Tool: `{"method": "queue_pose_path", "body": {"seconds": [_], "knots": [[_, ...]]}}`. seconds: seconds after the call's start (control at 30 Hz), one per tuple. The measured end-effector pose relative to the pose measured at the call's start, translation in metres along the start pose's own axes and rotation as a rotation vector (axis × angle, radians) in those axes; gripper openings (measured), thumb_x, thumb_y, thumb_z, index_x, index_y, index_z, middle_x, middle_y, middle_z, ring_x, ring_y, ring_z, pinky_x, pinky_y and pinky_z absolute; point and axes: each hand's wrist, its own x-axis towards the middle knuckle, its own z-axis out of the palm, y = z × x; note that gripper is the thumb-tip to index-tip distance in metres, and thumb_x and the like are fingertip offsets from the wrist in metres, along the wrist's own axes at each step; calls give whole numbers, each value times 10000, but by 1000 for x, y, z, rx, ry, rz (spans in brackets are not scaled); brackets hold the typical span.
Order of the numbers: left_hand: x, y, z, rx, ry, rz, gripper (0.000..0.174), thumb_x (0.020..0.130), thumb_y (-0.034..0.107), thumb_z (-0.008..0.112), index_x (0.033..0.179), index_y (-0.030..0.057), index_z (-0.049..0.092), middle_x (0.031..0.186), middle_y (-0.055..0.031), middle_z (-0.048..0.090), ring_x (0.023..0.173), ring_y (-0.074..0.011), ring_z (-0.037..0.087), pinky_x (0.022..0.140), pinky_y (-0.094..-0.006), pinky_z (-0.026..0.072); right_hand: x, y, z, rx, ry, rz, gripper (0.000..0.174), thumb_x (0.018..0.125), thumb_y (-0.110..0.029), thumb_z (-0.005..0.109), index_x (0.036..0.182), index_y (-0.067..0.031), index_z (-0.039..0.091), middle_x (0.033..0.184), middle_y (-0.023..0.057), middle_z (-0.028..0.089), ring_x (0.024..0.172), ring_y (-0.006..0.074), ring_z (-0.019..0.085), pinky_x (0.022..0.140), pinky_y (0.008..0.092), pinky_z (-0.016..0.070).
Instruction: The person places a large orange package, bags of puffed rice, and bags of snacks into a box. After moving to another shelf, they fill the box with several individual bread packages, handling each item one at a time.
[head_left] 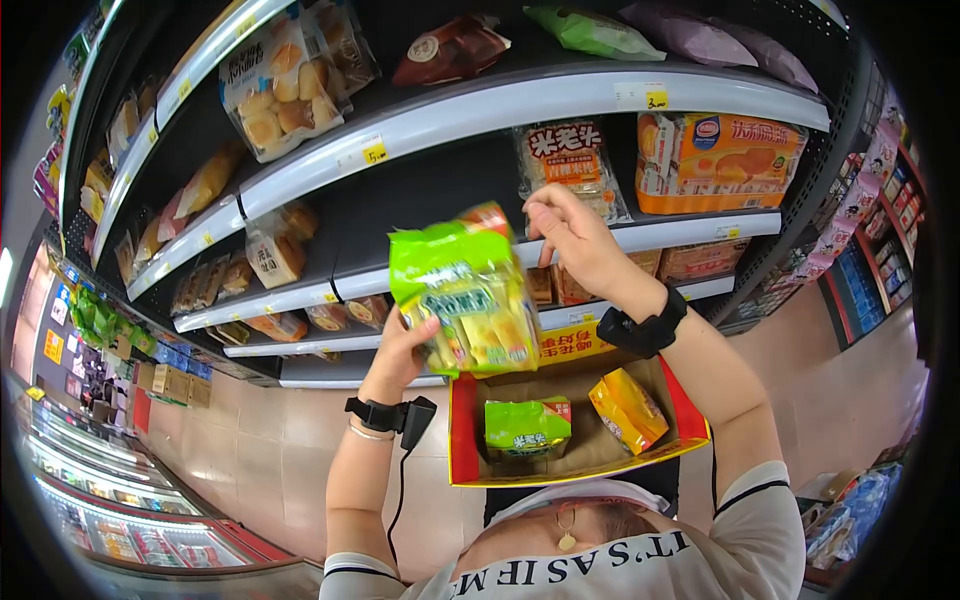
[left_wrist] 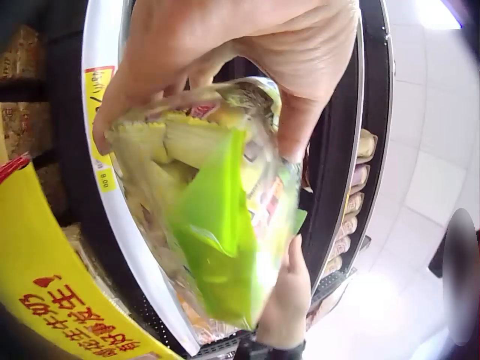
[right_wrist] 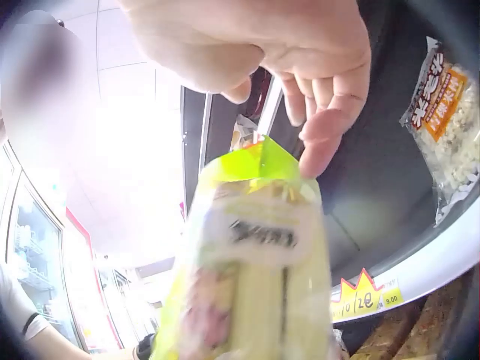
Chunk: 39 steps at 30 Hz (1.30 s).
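Observation:
My left hand (head_left: 402, 352) grips a green and clear snack bag (head_left: 465, 290) by its lower left side, in front of the shelf. In the left wrist view the thumb and fingers of this hand (left_wrist: 247, 37) spread round one end of the bag (left_wrist: 217, 217). To the bag's right, my right hand (head_left: 580, 245) has loosely bent fingers and holds nothing. The right wrist view shows its fingertips right at the bag's green top edge (right_wrist: 259, 159). Below stands an open yellow and red carton (head_left: 686, 405), with a green snack pack (head_left: 528, 425) and an orange pack (head_left: 630, 410) inside.
Shelf tiers with white price-strip edges (head_left: 560, 100) run across the front. A bag of rice snacks (head_left: 572, 165) and an orange multipack (head_left: 720, 160) sit behind my right hand. Bagged bread rolls (head_left: 285, 90) stand upper left. Glass-fronted cases (head_left: 110, 480) are at lower left.

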Motion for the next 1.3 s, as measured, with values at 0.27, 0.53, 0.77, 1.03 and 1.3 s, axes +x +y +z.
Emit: {"method": "queue_pose_path", "body": {"seconds": [0.27, 0.53, 0.77, 1.03, 1.3], "knots": [[84, 47, -22, -100, 145, 6, 336, 907, 218, 569, 1192, 48, 510, 1152, -87, 593, 1037, -221, 592, 884, -377, 491, -22, 45, 10, 18, -96, 189, 306, 933, -352, 510, 953, -49, 471, 666, 44, 549, 479, 110, 525, 463, 261, 415], [196, 66, -42, -85, 178, 56, 350, 847, 153, 653, 1169, 78, 537, 1139, -65, 595, 1071, -233, 565, 910, -395, 456, -62, 61, 34, -502, -664, 207, 301, 812, -357, 606, 825, -56, 608, 738, 153, 629, 716, 331, 615, 630, 420, 465], [248, 44, -38, 31, 144, 174, 441, 819, 67, 671, 1225, 96, 502, 1176, -49, 562, 1101, -211, 529, 930, -371, 428, -108, 86, 48, -804, -1132, 86, 483, 778, -462, 641, 874, 10, 616, 786, 200, 656, 754, 364, 644, 654, 436, 513], [264, 40, -59, 280, 7, 76, 523, 850, 122, 657, 1306, 103, 402, 1223, -42, 521, 1166, -212, 469, 955, -393, 397, -109, 97, 40, -886, -1149, 60, 274, 771, -260, 633, 819, 7, 674, 814, 173, 671, 778, 332, 655, 654, 414, 524], [271, 47, -76, 453, 30, -41, 483, 795, 203, 724, 1222, 105, 521, 1171, -56, 557, 1092, -203, 486, 915, -412, 380, -102, 91, 37, -915, -1088, 45, 163, 720, -70, 544, 772, 3, 681, 800, 166, 673, 767, 323, 658, 632, 405, 526]]}}
